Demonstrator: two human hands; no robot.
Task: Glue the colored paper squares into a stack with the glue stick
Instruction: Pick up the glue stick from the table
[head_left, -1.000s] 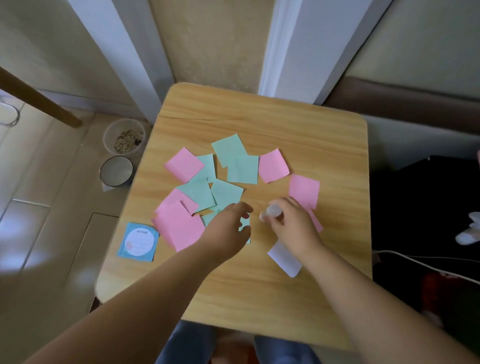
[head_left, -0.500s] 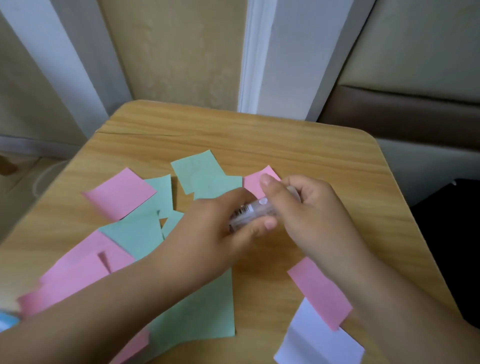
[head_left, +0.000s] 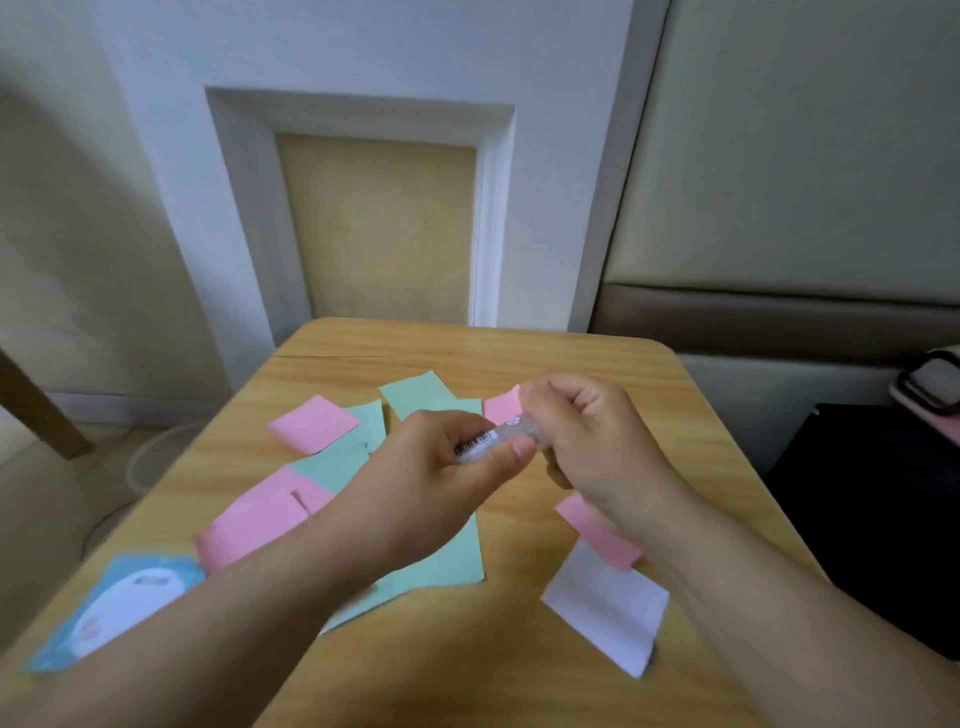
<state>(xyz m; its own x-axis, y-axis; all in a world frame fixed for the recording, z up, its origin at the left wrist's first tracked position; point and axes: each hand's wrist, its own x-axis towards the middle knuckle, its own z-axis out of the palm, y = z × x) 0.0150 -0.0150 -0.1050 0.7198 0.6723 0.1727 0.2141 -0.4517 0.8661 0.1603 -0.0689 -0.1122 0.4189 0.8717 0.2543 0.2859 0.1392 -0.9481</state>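
One glue stick (head_left: 496, 440) gripped by left hand (head_left: 441, 467) and right hand (head_left: 587, 436)

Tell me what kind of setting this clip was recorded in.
Most likely a room in a home: a small wooden table pushed against a panelled wall, with a padded headboard-like panel to the right. Both hands hold a glue stick over paper squares.

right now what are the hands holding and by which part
Both hold the glue stick: the left hand grips its barcoded body, and the right hand grips the other end, which its fingers hide.
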